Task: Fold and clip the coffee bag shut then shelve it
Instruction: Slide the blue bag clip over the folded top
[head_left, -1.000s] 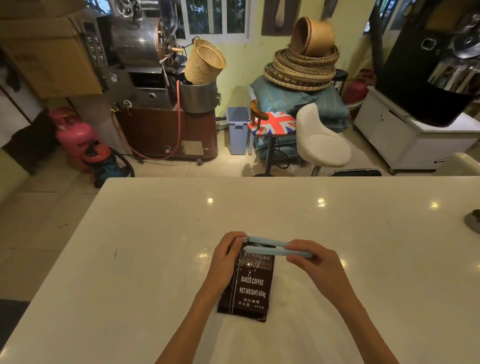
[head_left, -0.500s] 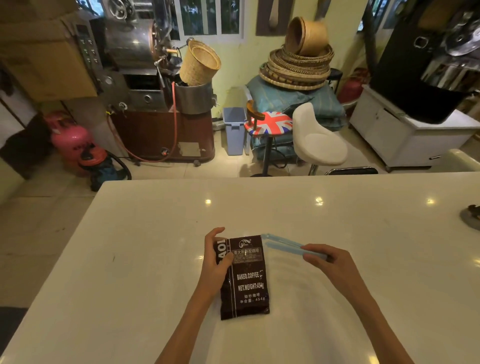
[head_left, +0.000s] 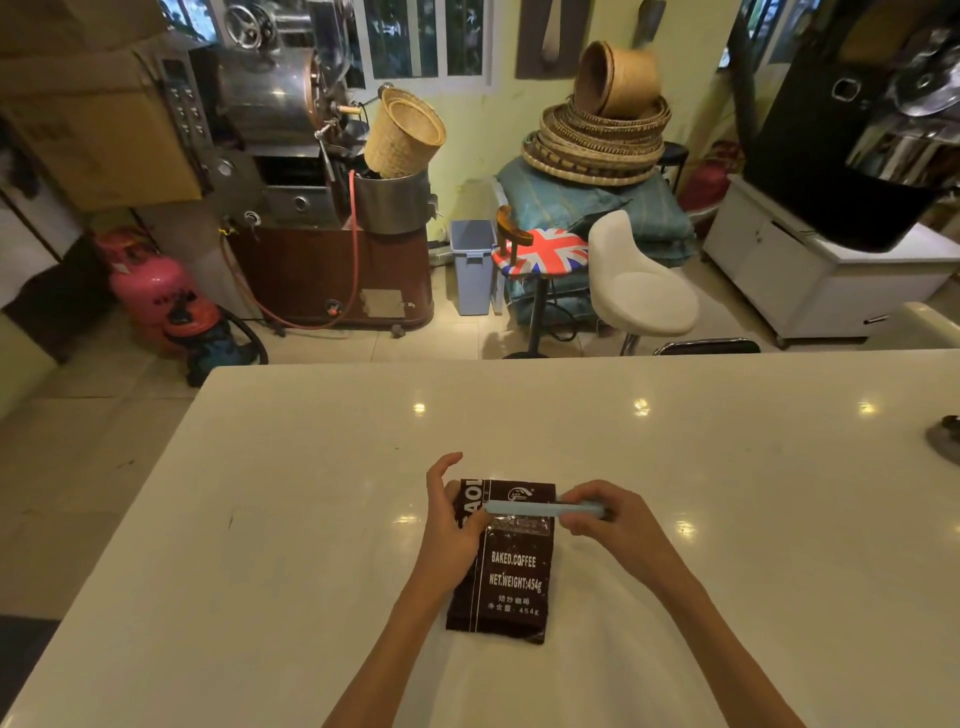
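A dark brown coffee bag (head_left: 511, 577) printed "BAKED.COFFEE" lies flat on the white table (head_left: 311, 493), its top end pointing away from me. A long pale blue clip (head_left: 543, 509) lies across the bag near its top. My right hand (head_left: 605, 519) grips the clip's right end. My left hand (head_left: 449, 512) rests on the bag's upper left edge, thumb against the clip's left tip, fingers curled upward. Whether the clip's jaws enclose the bag is not visible.
A dark object (head_left: 948, 439) sits at the table's right edge. Beyond the far edge stand a white stool (head_left: 636, 286), a flag-patterned stool (head_left: 540, 252), a blue bin (head_left: 472, 262), a roasting machine (head_left: 291, 156) and a pink gas cylinder (head_left: 150, 283).
The clip was at the bag's top, then pulled off to the right with jaws apart. Now my right hand has brought it back across the bag, and my left hand stays on the bag.
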